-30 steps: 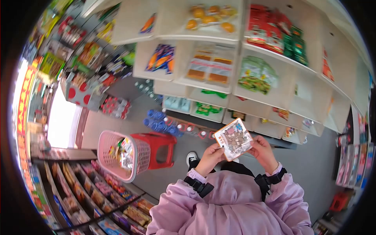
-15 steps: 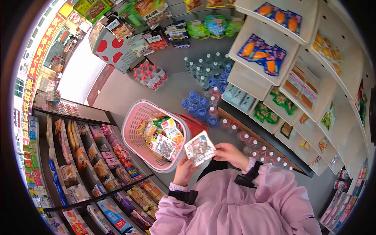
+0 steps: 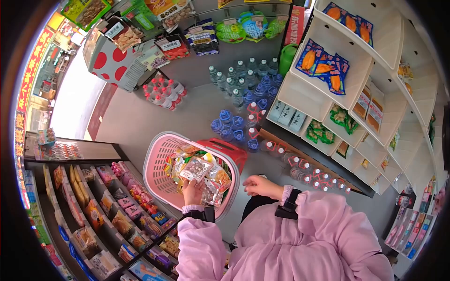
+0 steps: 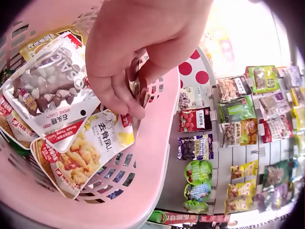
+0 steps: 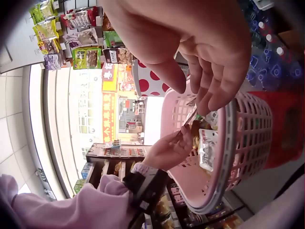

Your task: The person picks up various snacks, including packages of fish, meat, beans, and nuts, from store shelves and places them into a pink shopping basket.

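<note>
My left hand (image 3: 192, 193) is over the pink plastic basket (image 3: 154, 161) and pinches a candy bag (image 3: 196, 169) by its edge. In the left wrist view that bag shows almost edge-on between thumb and fingers. Below it in the basket lie a stone candy pouch (image 4: 50, 90), a packet with a picture of food (image 4: 78, 160) and several other snack packets. My right hand (image 3: 263, 186) is in the air just right of the basket's rim, holding nothing, its fingers loosely bent.
Under the basket is a red stool (image 3: 234, 152). Bottled drinks (image 3: 241, 84) stand on the floor beyond it. White shelves (image 3: 323, 100) with snack packs rise at the right. A rack of packaged snacks (image 3: 93, 206) runs along the left, near a bright doorway (image 3: 77, 100).
Both hands held the candy bag before; the right has let go. The left has carried it leftward over the basket. The view has swung from the shelves toward the basket.
</note>
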Demonstrator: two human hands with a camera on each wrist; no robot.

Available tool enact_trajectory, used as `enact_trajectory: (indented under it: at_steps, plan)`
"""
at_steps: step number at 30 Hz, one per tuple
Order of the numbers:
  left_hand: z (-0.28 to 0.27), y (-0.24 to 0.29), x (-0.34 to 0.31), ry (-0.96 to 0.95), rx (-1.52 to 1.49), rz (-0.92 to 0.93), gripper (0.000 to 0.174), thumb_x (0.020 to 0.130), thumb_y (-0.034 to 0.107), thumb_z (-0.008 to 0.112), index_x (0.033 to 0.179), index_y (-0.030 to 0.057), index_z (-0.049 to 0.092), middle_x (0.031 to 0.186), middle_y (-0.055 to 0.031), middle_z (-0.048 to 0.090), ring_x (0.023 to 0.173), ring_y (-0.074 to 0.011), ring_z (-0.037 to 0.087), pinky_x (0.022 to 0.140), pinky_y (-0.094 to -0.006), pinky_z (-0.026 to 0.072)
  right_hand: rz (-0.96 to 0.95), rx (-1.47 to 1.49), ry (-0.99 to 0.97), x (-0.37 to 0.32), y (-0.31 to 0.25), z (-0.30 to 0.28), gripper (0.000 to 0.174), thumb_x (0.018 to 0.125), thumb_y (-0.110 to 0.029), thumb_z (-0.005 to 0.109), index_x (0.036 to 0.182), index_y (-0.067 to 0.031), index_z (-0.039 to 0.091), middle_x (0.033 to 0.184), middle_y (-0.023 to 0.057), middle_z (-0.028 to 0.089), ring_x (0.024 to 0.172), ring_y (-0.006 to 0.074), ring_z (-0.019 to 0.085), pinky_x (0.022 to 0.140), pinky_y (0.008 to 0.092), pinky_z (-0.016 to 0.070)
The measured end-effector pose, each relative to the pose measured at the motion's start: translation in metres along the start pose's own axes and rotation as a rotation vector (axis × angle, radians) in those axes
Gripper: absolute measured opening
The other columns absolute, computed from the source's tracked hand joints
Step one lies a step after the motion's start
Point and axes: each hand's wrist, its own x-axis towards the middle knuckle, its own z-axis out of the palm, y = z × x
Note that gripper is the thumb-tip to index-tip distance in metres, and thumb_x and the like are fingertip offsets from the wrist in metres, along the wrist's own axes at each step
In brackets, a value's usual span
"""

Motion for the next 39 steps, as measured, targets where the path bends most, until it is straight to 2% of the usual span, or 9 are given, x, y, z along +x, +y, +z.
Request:
enact_trajectory:
  at_steps: [8, 16, 23, 27, 31, 33, 35, 37, 39]
  plan:
    - [0.027, -0.002, -0.030, -0.020, -0.011, 0.007, 0.036, 0.081, 0.004, 0.050, 0.113, -0.0043, 0.035, 0.106, -0.0201, 0.049, 0.093, -0.0318, 0.053, 0.079, -0.0400, 0.0472, 0.036, 0.173, 0.288, -0.064, 0.045, -0.073, 0.023, 0.083, -0.015, 0.049, 0.102, -0.0034, 0.050, 0.092, 0.0072, 0.056, 0.081, 0.0136, 0.055, 0.072, 0.0250, 0.0450]
    - [0.109, -0.027, -0.087, -0.197, 0.113, -0.039, 0.023, 0.082, 0.004, 0.046, 0.104, -0.0001, 0.046, 0.091, -0.0139, 0.057, 0.078, -0.0213, 0.057, 0.073, -0.0322, 0.0474, 0.043, 0.426, 0.432, -0.076, 0.081, -0.145, 0.018, 0.083, -0.012, 0.050, 0.098, -0.0035, 0.049, 0.091, 0.0054, 0.055, 0.080, 0.0140, 0.055, 0.072, 0.0267, 0.0461]
    - [0.200, -0.083, -0.091, -0.384, 0.263, -0.178, 0.022, 0.083, 0.004, 0.044, 0.104, -0.0018, 0.046, 0.092, -0.0136, 0.057, 0.080, -0.0201, 0.058, 0.074, -0.0294, 0.0467, -0.030, 0.442, 0.500, -0.016, 0.067, -0.214, 0.018, 0.082, -0.015, 0.053, 0.096, -0.0041, 0.049, 0.083, 0.0051, 0.056, 0.073, 0.0139, 0.057, 0.064, 0.0259, 0.0472]
    - [0.222, -0.128, -0.080, -0.425, 0.242, -0.334, 0.024, 0.084, 0.005, 0.044, 0.106, -0.0024, 0.045, 0.092, -0.0131, 0.057, 0.081, -0.0202, 0.058, 0.075, -0.0296, 0.0465, -0.048, 0.263, 0.650, 0.032, 0.062, -0.255, 0.021, 0.078, -0.015, 0.056, 0.095, -0.0039, 0.051, 0.080, 0.0043, 0.057, 0.065, 0.0124, 0.056, 0.054, 0.0235, 0.0450]
    - [0.218, -0.166, -0.066, -0.425, 0.219, -0.408, 0.024, 0.084, 0.005, 0.044, 0.107, -0.0025, 0.045, 0.093, -0.0125, 0.057, 0.081, -0.0187, 0.057, 0.075, -0.0278, 0.0460, -0.078, 0.373, 0.689, 0.075, 0.070, -0.297, 0.032, 0.074, -0.014, 0.060, 0.103, -0.0035, 0.049, 0.084, 0.0025, 0.054, 0.071, 0.0118, 0.053, 0.060, 0.0253, 0.0445]
    - [0.209, -0.175, -0.062, -0.372, 0.215, -0.419, 0.025, 0.083, 0.005, 0.044, 0.107, -0.0025, 0.045, 0.093, -0.0121, 0.056, 0.080, -0.0182, 0.057, 0.076, -0.0276, 0.0456, -0.060, 0.412, 0.679, 0.102, 0.084, -0.323, 0.050, 0.074, -0.015, 0.061, 0.117, -0.0032, 0.040, 0.093, 0.0034, 0.052, 0.076, 0.0130, 0.051, 0.068, 0.0279, 0.0425]
    - [0.196, -0.182, -0.062, -0.321, 0.218, -0.429, 0.025, 0.083, 0.005, 0.044, 0.107, -0.0026, 0.045, 0.094, -0.0123, 0.056, 0.080, -0.0183, 0.057, 0.076, -0.0278, 0.0456, -0.115, 0.423, 0.737, 0.120, 0.082, -0.332, 0.020, 0.077, -0.010, 0.059, 0.095, -0.0089, 0.050, 0.082, -0.0012, 0.053, 0.070, 0.0089, 0.050, 0.062, 0.0243, 0.0416]
    - [0.182, -0.186, -0.063, -0.262, 0.209, -0.453, 0.025, 0.083, 0.005, 0.043, 0.107, -0.0026, 0.045, 0.094, -0.0123, 0.056, 0.080, -0.0185, 0.056, 0.076, -0.0280, 0.0455, -0.153, 0.339, 0.589, 0.129, 0.072, -0.338, 0.010, 0.078, -0.010, 0.057, 0.088, -0.0082, 0.053, 0.079, -0.0014, 0.053, 0.068, 0.0085, 0.049, 0.060, 0.0236, 0.0407]
    - [0.169, -0.188, -0.064, -0.212, 0.209, -0.471, 0.025, 0.083, 0.005, 0.043, 0.107, -0.0026, 0.045, 0.094, -0.0124, 0.056, 0.081, -0.0188, 0.056, 0.076, -0.0281, 0.0455, -0.101, 0.297, 0.673, 0.142, 0.072, -0.343, 0.008, 0.079, -0.013, 0.057, 0.083, -0.0081, 0.054, 0.074, -0.0018, 0.052, 0.066, 0.0090, 0.048, 0.060, 0.0253, 0.0408]
